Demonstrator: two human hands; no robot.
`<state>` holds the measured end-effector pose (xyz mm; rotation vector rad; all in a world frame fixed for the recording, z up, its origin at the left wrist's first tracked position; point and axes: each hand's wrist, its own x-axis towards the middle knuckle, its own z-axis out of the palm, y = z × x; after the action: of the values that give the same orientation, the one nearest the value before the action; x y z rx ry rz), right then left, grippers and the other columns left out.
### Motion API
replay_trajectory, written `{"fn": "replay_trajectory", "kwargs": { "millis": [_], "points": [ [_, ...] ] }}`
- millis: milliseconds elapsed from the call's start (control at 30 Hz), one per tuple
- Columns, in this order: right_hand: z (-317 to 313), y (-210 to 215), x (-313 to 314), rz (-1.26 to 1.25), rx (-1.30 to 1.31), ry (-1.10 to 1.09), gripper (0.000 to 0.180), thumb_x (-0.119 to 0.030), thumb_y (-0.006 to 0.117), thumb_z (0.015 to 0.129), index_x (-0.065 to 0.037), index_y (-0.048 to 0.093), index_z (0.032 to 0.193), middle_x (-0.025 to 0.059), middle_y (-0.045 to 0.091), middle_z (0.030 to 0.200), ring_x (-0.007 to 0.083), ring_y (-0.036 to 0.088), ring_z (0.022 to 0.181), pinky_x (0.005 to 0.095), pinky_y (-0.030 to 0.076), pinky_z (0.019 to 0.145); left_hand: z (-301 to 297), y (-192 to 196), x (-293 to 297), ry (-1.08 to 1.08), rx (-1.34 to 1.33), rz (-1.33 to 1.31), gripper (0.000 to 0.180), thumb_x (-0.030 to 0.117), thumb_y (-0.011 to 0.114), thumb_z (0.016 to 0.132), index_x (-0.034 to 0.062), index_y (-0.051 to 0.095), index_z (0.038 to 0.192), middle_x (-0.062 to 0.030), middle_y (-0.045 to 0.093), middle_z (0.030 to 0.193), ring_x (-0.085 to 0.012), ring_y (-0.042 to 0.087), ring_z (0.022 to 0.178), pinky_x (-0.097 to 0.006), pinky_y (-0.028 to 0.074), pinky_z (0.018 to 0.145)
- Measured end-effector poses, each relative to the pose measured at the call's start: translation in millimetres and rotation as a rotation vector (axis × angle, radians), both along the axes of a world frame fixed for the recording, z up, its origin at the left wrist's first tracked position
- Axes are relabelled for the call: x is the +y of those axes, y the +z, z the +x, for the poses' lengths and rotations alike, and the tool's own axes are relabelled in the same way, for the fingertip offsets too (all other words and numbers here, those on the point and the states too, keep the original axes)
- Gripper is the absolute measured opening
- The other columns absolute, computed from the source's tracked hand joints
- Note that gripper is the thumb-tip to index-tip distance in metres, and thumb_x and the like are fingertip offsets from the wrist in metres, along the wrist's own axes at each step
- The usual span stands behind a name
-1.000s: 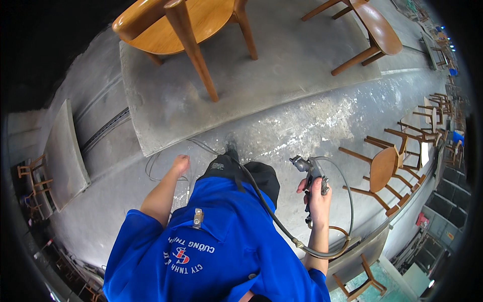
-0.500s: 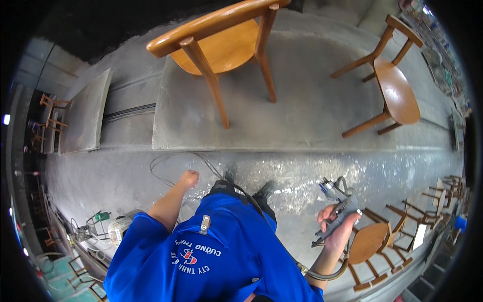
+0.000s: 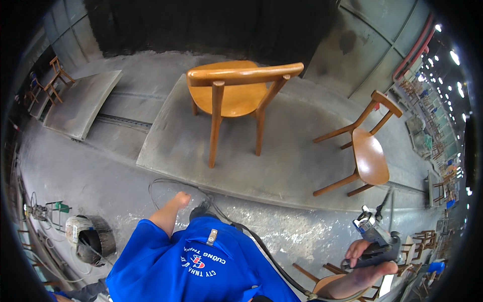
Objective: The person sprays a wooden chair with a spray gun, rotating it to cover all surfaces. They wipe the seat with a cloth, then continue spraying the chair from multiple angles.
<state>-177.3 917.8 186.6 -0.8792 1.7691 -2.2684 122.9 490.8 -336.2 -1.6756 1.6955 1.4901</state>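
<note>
Grey concrete floor (image 3: 75, 166) fills the head view, with a raised slab (image 3: 297, 151) carrying a chair (image 3: 236, 98) that stands upright. I see another chair (image 3: 370, 151) tipped over just right of it. My right hand (image 3: 370, 259), low at the right edge, is wrapped around a spray gun (image 3: 375, 236); its long axis runs up and left, nozzle away from me, a hose (image 3: 266, 251) trailing back. My left hand (image 3: 180, 199) hangs down empty, loosely curled.

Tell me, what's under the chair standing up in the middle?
The upright wooden chair stands on a flat grey platform. Its seat shades a patch of platform there. What lies beneath the platform is hidden.
</note>
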Motion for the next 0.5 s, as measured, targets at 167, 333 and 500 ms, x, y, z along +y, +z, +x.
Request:
{"fn": "replay_trajectory", "kwargs": {
  "millis": [167,333,500],
  "points": [
    [23,77,-68,0.061,0.207,-0.042,0.112,-0.087,0.046,0.080,0.008,0.037,0.138,0.0103,0.055,0.060,0.0157,0.048,0.042,0.0309,0.047,0.046,-15,-38,-15,0.076,-0.021,0.039,0.043,0.034,0.054,0.099,-0.0047,0.069,0.091,-0.0174,0.069,0.078,-0.0306,0.069,0.070,-0.046,0.056,0.065],
    [34,136,-145,0.160,0.269,0.281,0.106,-0.091,0.042,0.078,0.011,0.053,0.108,0.0103,0.055,0.057,0.0147,0.050,0.041,0.0274,0.047,0.046,-30,-55,-39,0.255,0.121,0.090,0.039,0.033,0.057,0.098,-0.0045,0.066,0.106,-0.0185,0.071,0.093,-0.0324,0.069,0.080,-0.048,0.057,0.069],
    [36,181,-200,0.662,0.394,-0.024,0.092,-0.084,0.033,0.088,0.004,0.059,0.087,0.0088,0.058,0.060,0.0106,0.050,0.044,0.0220,0.038,0.042,-37,-61,-72,0.286,0.149,0.241,0.047,0.032,0.053,0.101,0.0028,0.049,0.137,-0.0210,0.064,0.121,-0.0378,0.064,0.107,-0.055,0.052,0.091]
  ]
}}
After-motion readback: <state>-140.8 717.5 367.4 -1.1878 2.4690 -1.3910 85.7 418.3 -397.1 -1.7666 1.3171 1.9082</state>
